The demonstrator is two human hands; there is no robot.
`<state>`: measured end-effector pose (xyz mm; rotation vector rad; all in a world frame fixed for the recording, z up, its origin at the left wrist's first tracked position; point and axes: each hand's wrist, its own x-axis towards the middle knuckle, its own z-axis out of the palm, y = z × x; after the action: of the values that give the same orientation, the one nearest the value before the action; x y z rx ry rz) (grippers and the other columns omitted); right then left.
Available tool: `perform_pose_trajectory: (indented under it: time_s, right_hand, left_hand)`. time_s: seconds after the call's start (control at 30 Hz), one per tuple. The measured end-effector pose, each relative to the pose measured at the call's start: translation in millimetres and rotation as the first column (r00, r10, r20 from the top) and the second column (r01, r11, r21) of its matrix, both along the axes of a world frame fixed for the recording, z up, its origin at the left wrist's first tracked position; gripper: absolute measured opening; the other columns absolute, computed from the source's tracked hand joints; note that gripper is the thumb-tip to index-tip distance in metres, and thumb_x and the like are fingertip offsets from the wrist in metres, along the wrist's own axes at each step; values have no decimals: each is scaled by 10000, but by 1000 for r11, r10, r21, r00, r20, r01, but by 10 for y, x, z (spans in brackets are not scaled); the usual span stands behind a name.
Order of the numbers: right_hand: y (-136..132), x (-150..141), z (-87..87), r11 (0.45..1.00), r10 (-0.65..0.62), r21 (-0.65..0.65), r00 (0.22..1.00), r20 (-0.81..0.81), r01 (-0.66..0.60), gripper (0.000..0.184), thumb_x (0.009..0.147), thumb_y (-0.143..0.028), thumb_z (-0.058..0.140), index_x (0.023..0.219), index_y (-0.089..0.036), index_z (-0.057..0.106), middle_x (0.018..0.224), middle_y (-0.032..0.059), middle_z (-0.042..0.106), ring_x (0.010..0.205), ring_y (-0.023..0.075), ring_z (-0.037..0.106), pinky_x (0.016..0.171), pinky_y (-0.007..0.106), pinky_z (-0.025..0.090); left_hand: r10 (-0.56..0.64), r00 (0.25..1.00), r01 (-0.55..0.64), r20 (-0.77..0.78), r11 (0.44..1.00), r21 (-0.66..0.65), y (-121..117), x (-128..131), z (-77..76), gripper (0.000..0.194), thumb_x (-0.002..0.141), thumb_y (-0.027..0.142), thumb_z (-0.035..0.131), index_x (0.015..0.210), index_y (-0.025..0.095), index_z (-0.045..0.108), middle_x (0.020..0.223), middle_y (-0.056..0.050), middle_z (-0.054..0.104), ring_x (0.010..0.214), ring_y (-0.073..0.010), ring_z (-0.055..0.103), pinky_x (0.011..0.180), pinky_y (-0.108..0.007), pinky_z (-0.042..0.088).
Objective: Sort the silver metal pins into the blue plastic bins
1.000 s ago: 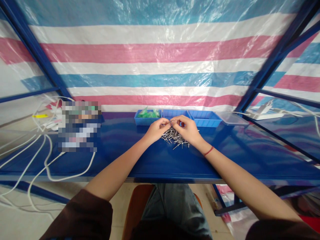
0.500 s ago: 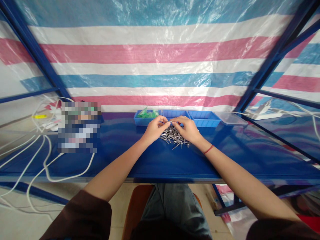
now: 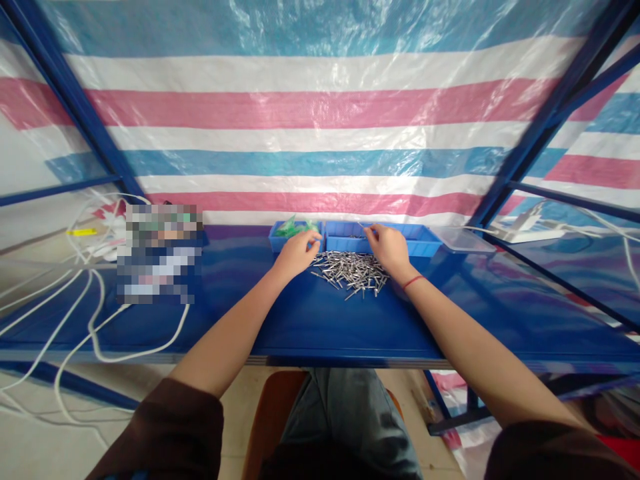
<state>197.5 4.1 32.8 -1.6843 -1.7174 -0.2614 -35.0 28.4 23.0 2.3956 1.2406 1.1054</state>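
A loose heap of thin silvery metal pins, seemingly blind rivets (image 3: 353,270), lies on the blue tabletop. My right hand (image 3: 390,250) is above the far right side of the heap, in front of the blue bins. Its thumb and index finger pinch one thin rivet (image 3: 362,226), which points up and left over the middle bin (image 3: 343,245). A few small metal pieces show inside that bin. At the heap's left edge, before the left bin (image 3: 276,244), my left hand (image 3: 299,253) has curled fingers with a small gap at the thumb; nothing is visible between them.
Green plastic material (image 3: 293,228) fills the left bin. The right bin (image 3: 425,247) adjoins a clear plastic lid (image 3: 467,240). White cables (image 3: 97,333) and a blurred-out pile (image 3: 160,253) occupy the left side. A power strip (image 3: 530,227) sits far right.
My hands were together over the heap and have come apart. The right moved right and toward the middle bin with a rivet; the left drew back left, uncovering more of the heap.
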Motion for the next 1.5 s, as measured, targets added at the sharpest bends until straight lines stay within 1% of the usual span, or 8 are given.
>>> perform_pose_trajectory:
  time_s: [0.17,0.53,0.67,0.77,0.87,0.97,1.23,1.5]
  right_hand:
    - [-81,82,3,999,-21,-25,999,-40,20,398,919,-422,420,868,-141,698,709,114,688,647,228,640,599,289,397]
    - [-209,-155,-35,974,221,-36,974,-37,-223,297,866,-285,457,774,-161,710,698,66,689,651,188,625,608,274,395]
    - [-217,-164,-41,957,276,-75,960,-57,-280,256,853,-269,484,782,-165,706,698,49,689,645,170,616,620,268,405]
    - [-214,-184,-56,909,389,-98,910,-141,-404,181,805,-280,583,865,-162,707,750,34,705,645,146,602,643,260,437]
    - [-225,-224,-62,831,516,-90,821,-245,-549,249,792,-361,637,915,-154,702,823,46,721,692,145,613,690,273,468]
    - [-247,-259,-48,780,581,-49,751,-314,-624,277,831,-410,594,861,-159,705,825,51,724,710,150,624,701,285,469]
    - [-272,-286,-3,790,565,42,699,-438,-612,268,809,-405,592,801,-152,680,728,40,682,665,150,584,636,282,437]
    - [-266,-301,-19,803,526,56,663,-532,-593,292,767,-440,624,770,-149,658,696,29,643,647,138,554,635,289,430]
  left_hand:
    - [-43,962,32,-271,999,-42,147,-170,-66,259,854,196,479,973,195,708,984,-65,684,938,-200,615,907,-326,454]
    - [-55,897,47,-439,998,-30,45,-109,-33,181,844,236,546,911,237,714,1003,-33,653,923,-176,612,791,-243,446]
    - [-94,950,98,-297,995,-1,23,-64,-27,126,829,252,577,878,193,677,918,-38,641,840,-169,603,780,-277,443]
    - [-150,989,149,2,985,-81,-30,44,-43,131,812,269,595,887,171,637,847,-25,644,743,-141,594,743,-276,458]
    - [-195,924,268,327,944,-193,-110,170,-55,172,796,297,611,897,158,595,834,-26,651,745,-132,610,736,-267,475]
    - [-227,841,394,491,880,-267,-173,247,-56,175,784,287,614,878,149,564,824,-28,646,738,-124,616,748,-268,482]
    - [-217,884,363,414,877,-316,-188,259,-89,244,803,392,580,851,153,584,695,14,590,653,-119,579,638,-238,431]
    - [-232,885,378,405,864,-332,-224,262,-67,274,823,424,539,861,157,589,764,6,602,656,-108,571,609,-221,413]
